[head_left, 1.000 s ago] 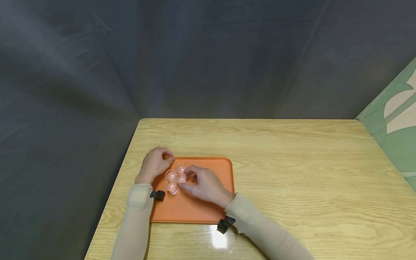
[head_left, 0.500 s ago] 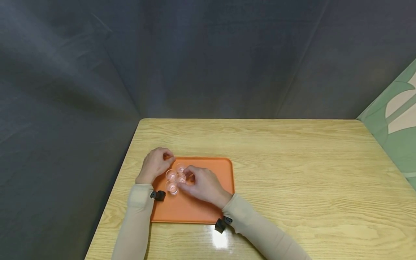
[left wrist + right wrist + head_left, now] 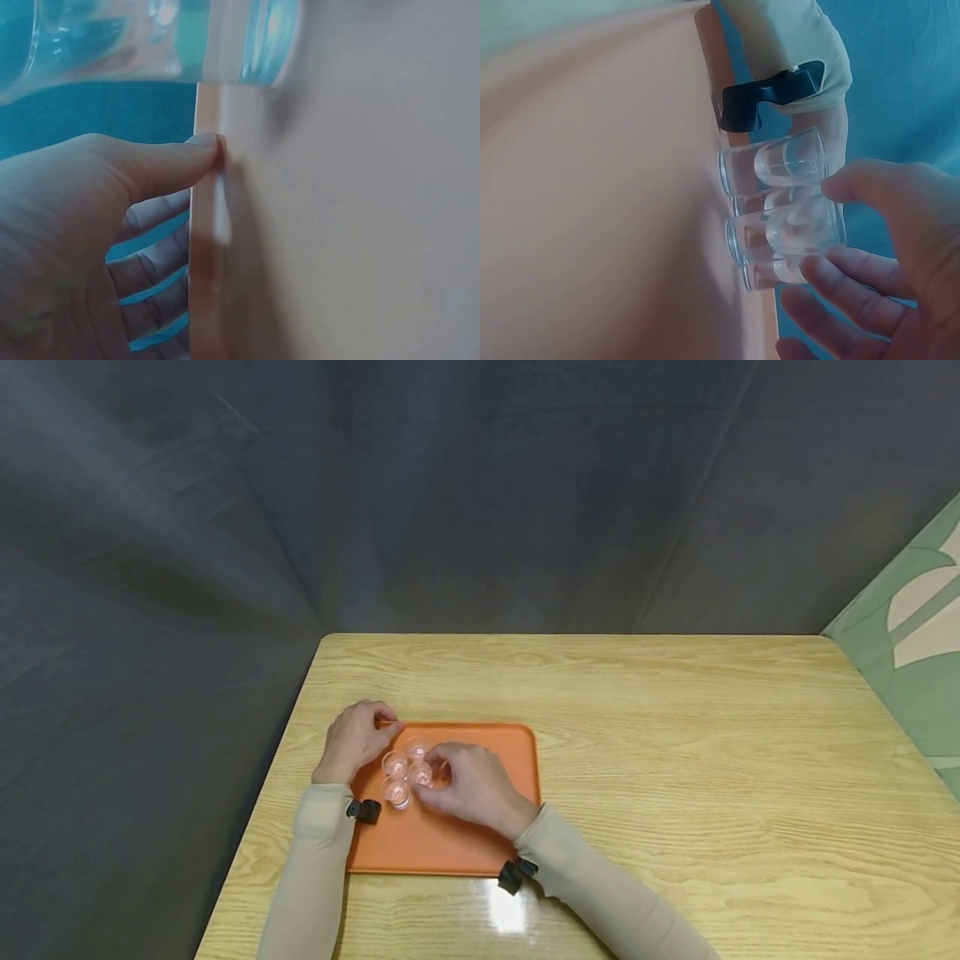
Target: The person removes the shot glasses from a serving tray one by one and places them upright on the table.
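Observation:
An orange tray (image 3: pixel 442 847) lies on the table, bearing several small clear shot glasses grouped at its left side. My left hand (image 3: pixel 354 743) grips the far left corner; in the left wrist view the thumb (image 3: pixel 176 161) presses on the rim while the other fingers are on its outer side. Close above that thumb is one clear glass (image 3: pixel 150 45). Between thumb and fingers, my right hand (image 3: pixel 476 787) pinches the right-hand shot glass (image 3: pixel 802 229) near its mouth. Two other glasses (image 3: pixel 394 764) (image 3: pixel 397 792) stand left of it, and another glass (image 3: pixel 417 748) behind.
The wooden table (image 3: pixel 675 760) extends to the right of the tray. Dark cloth (image 3: pixel 510 502) hangs behind the table and along its left side. A green patterned cloth (image 3: pixel 915 668) is at the far right. Black cameras (image 3: pixel 367 812) sit on both wrists.
The pinched shot glass has shifted very slightly to the right and toward me with my right hand. My left hand stays on the tray corner, and the other glasses have not visibly moved.

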Demonstrator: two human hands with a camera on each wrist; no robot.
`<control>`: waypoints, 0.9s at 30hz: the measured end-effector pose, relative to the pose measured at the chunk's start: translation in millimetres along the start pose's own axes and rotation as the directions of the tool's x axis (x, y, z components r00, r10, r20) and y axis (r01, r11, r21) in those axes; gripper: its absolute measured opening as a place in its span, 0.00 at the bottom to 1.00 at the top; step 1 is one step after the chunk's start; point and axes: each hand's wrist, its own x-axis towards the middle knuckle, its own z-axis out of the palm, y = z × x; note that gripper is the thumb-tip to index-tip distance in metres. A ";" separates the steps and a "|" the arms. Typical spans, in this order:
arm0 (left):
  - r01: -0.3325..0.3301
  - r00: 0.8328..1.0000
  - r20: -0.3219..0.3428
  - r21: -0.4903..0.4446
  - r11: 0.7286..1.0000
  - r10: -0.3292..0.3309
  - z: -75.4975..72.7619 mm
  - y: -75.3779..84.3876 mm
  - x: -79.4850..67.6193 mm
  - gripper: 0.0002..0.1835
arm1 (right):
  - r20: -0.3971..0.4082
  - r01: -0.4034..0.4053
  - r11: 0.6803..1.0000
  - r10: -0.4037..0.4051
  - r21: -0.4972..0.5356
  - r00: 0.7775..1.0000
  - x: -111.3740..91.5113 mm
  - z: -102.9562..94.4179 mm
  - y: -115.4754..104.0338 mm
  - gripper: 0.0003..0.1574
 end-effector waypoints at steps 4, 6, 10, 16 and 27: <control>0.003 1.000 -0.003 0.000 1.000 -0.003 0.0 0.4 -0.3 0.13 | -0.003 0.010 1.000 -0.010 0.006 1.000 -1.4 -3.8 2.8 0.16; 0.003 1.000 -0.004 0.000 1.000 -0.003 0.0 0.1 0.4 0.13 | 0.001 -0.003 1.000 0.003 0.026 1.000 -1.2 -5.8 4.9 0.18; 0.004 1.000 -0.009 0.001 1.000 -0.004 -0.6 -0.8 1.8 0.13 | 0.016 -0.035 0.995 0.033 0.094 0.999 0.8 -10.7 10.2 0.18; 0.012 1.000 -0.014 0.004 1.000 -0.012 -1.5 -3.3 1.6 0.14 | 0.021 -0.023 0.982 0.019 0.185 1.000 2.7 -19.7 18.8 0.18; 0.053 0.998 -0.037 0.007 0.999 -0.053 -5.1 -12.5 -4.5 0.15 | -0.011 -0.018 0.922 0.024 0.386 1.000 -6.8 -37.3 41.7 0.17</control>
